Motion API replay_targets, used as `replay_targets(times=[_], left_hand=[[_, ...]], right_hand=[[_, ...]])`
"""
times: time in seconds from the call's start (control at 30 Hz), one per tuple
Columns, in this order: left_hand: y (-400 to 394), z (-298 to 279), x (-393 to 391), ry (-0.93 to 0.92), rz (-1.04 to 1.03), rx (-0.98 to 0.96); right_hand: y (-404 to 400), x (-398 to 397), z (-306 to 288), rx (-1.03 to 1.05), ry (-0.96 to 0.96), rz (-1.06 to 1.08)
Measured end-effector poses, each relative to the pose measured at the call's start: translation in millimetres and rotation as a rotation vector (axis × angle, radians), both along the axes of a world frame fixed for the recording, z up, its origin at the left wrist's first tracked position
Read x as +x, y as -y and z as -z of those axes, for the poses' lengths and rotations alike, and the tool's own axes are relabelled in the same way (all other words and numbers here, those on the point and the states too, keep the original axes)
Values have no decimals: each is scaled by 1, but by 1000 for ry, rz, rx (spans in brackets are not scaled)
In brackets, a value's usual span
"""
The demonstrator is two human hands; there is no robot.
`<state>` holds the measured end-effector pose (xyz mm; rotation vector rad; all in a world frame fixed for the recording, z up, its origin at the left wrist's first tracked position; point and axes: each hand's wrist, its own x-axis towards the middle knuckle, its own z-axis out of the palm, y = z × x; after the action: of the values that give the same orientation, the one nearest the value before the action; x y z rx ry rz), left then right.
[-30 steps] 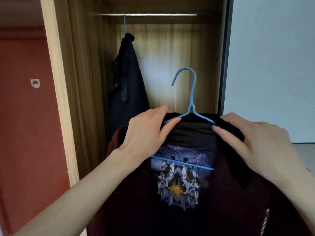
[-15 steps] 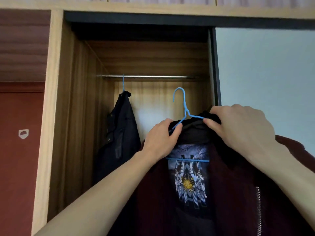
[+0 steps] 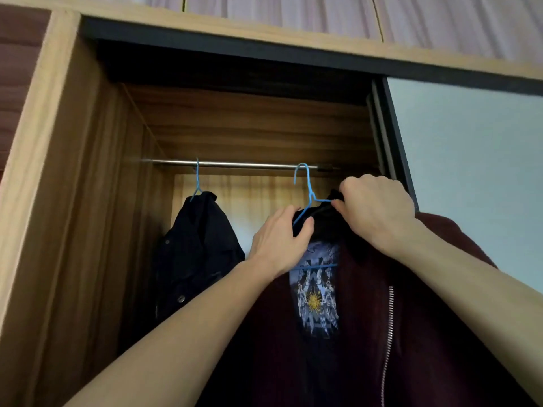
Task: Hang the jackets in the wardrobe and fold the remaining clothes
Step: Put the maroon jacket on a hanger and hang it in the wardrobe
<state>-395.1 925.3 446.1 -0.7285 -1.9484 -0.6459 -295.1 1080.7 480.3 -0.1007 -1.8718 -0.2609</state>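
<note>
Overhead, we are gripping the maroon jacket [image 3: 367, 318] by both shoulders, left hand [image 3: 282, 242] and right hand [image 3: 379, 212] closed round collar and blue hanger [image 3: 307, 195], steadying its hook beside the rail [image 3: 235, 164].

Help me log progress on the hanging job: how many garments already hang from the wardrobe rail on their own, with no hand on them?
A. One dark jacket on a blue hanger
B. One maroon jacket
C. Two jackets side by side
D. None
A: only the dark jacket hangs free from the rail on its blue hanger; the maroon jacket is in both hands, left hand and right hand.
</note>
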Motion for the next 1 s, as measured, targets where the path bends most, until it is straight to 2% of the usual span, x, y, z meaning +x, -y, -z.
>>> replay_targets(times=[0.3,0.47,0.7,1.0], left_hand=[[17,-54,-52,-124,-10,0],[31,-71,-79,-120,-131,-24],[20,-95,-109,-118,-416,-72],[28,-99,-137,-120,-450,-82]], right_hand=[[27,-81,-50,-49,-45,99],[31,-119,-74,-72,-74,45],[47,-156,-104,-26,-74,-7],[61,-197,-111,-4,-14,13]])
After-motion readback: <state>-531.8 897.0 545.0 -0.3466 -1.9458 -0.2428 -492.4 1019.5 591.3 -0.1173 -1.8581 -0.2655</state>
